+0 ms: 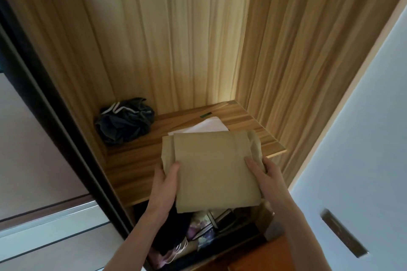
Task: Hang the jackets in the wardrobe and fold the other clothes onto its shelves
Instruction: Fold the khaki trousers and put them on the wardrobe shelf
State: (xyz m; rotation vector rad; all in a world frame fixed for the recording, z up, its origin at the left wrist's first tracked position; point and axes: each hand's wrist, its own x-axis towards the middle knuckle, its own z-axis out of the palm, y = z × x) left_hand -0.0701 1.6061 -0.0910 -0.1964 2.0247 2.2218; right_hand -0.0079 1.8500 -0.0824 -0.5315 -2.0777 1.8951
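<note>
A folded khaki garment [211,167] is held flat over the front of a wooden wardrobe shelf [132,165]. My left hand [165,185] grips its left edge, thumb on top. On the right edge, my right hand [264,174] holds it, thumb on top and fingers curled round the side. Its near part hangs past the shelf's front edge. A folded white garment [207,126] lies on the shelf, partly under the khaki one. At the shelf's back left sits a crumpled dark garment [124,121].
Wooden wardrobe walls [297,50] close in the shelf on three sides. A dark sliding-door frame [55,116] runs along the left. A white door with a handle [343,232] stands on the right. Below the shelf lie mixed clothes and items [198,226].
</note>
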